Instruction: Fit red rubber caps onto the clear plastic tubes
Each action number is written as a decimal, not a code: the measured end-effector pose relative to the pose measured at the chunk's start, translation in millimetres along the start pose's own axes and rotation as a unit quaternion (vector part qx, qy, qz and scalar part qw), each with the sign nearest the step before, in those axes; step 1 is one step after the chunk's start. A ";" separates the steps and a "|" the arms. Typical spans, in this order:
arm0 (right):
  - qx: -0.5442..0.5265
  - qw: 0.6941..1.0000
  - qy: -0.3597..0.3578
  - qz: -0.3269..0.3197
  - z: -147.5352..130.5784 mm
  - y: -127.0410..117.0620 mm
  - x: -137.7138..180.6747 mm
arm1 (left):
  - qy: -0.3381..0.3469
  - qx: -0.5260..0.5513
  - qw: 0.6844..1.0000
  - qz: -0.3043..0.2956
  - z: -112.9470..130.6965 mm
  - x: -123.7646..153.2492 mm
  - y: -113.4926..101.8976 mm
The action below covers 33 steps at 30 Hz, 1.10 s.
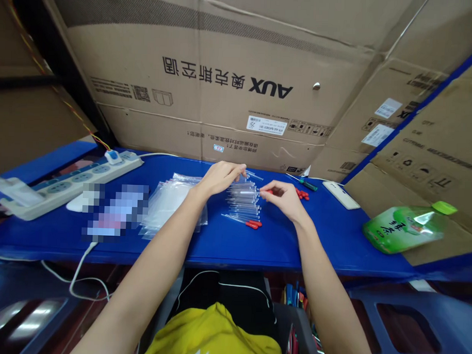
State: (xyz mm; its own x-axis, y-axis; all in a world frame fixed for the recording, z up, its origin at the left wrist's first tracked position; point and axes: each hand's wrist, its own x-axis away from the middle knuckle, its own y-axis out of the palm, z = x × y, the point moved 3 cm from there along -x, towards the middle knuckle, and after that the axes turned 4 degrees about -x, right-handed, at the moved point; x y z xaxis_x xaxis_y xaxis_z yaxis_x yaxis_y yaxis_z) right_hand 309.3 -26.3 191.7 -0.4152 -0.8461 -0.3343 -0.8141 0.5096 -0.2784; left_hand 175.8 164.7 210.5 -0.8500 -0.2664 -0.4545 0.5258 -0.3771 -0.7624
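Note:
A row of thin clear dropper tubes [243, 200] lies side by side on the blue table. My left hand [224, 177] is over the far left part of this row, its fingers bent together and pointing down; whatever is between the fingertips is hidden. At the right ends of the tubes, my right hand [285, 198] pinches a red rubber bulb [267, 191] between thumb and fingers. Two tubes at the near end of the row carry red bulbs [253, 224]. More loose red bulbs [303, 194] lie just beyond my right hand.
Clear plastic bags [171, 203] are stacked left of the tubes. A screwdriver [307, 184] and a white flat device [340, 194] lie at the back right. A green pouch [404, 229] rests far right. At left are a blurred phone [121, 209] and a power strip [75, 184]. Cardboard [207, 109] walls the back.

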 end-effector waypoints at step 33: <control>0.233 0.958 -0.014 -0.168 10.1 0.8 50.2 | 0.025 -0.056 0.998 -0.022 6.5 0.1 17.3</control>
State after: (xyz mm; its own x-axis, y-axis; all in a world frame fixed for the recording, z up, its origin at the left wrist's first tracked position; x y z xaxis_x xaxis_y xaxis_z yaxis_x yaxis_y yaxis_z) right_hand 291.8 -66.8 165.6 -0.1454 -0.9732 -0.1783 -0.6272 0.2301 -0.7441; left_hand 185.0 152.4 200.2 -0.8742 -0.2067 -0.4393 0.4834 -0.2862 -0.8273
